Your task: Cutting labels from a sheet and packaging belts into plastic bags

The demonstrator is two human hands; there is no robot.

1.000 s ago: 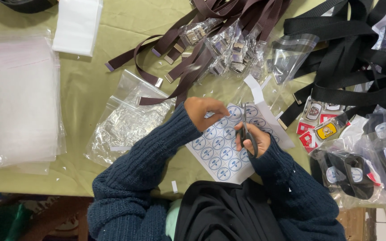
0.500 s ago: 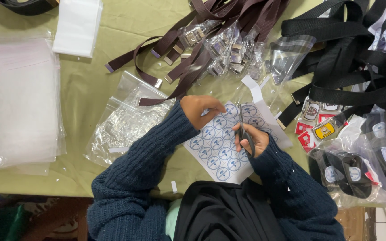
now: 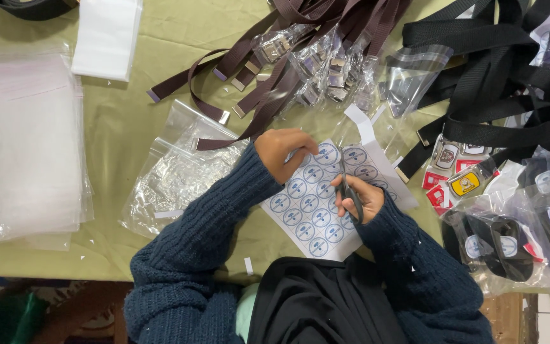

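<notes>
white sheet of round blue stickers (image 3: 316, 210) lying flat, scissors (image 3: 345, 185) upon it.

One sticker sheet (image 3: 316, 207), one scissors (image 3: 345, 188), two hands (brown straps uncountable, tangled).

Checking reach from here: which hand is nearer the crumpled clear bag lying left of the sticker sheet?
Left. The left hand sits on the sticker sheet just right of the crumpled clear bag; the right hand, holding scissors, is farther right.
</notes>
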